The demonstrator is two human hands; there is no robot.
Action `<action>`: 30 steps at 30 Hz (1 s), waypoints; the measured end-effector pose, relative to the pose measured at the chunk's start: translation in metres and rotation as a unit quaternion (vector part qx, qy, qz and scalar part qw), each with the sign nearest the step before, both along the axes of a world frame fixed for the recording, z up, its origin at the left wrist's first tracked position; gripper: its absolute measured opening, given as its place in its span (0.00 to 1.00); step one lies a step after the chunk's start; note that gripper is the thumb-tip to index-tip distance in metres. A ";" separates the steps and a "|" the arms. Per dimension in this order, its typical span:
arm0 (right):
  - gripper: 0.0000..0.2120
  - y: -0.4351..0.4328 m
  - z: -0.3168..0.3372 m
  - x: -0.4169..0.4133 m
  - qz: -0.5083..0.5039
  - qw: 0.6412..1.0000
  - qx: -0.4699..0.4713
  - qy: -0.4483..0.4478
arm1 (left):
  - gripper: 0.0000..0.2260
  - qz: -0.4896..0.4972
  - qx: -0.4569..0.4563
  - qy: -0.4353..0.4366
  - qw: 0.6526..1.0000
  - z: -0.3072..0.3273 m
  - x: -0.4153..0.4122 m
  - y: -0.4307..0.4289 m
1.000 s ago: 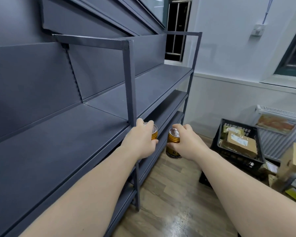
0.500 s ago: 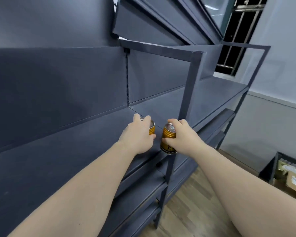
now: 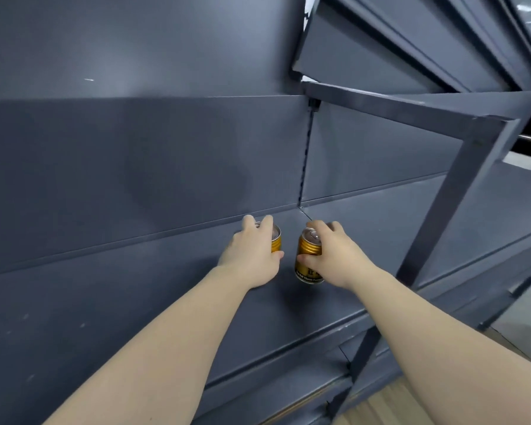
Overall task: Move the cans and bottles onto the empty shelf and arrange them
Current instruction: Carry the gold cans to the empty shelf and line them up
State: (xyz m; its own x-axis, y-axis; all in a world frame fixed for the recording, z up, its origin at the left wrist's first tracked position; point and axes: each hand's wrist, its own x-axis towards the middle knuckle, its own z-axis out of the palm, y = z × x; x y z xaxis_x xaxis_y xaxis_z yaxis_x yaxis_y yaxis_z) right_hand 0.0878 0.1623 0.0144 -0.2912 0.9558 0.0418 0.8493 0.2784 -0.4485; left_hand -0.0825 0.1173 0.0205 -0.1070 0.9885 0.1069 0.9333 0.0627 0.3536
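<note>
Gripping the left gold can [image 3: 275,242] in the left hand [image 3: 252,256], with fingers curled over its rim. Clasping the right gold can [image 3: 307,247] in the right hand [image 3: 334,256], with thumb and fingers round its ribbed shoulder. Both at centre frame, on or just above the grey metal shelf [image 3: 120,302]; cannot tell which. Set each base down flat and upright, side by side toward 12 o'clock near the back panel [image 3: 135,154], and release only once steady. Mind the upright post [image 3: 442,216] at 3 o'clock. Smooth, hard surface, so probably slippery. Wooden floor [image 3: 390,406] at 5 o'clock.
</note>
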 end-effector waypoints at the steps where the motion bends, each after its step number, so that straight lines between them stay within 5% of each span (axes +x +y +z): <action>1: 0.32 0.007 0.000 -0.003 0.009 1.000 -0.002 -0.003 | 0.29 0.016 -0.001 -0.003 1.000 0.000 -0.002 0.003; 15: 0.31 0.096 -0.007 -0.036 0.104 0.995 -0.006 0.007 | 0.31 0.146 -0.002 -0.031 0.989 -0.002 -0.021 0.048; 30: 0.31 0.166 -0.018 -0.054 0.093 0.995 -0.024 0.001 | 0.32 0.159 -0.009 -0.089 0.983 -0.018 -0.028 0.117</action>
State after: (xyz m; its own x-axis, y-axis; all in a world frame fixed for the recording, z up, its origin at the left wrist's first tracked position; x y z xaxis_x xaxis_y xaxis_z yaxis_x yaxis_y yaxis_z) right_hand 0.0336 0.3284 -0.0031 -0.4633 0.8862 -0.0020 0.7845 0.4090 -0.4660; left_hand -0.1103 0.2339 0.0023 -0.4256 0.9040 0.0409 0.7888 0.3484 0.5064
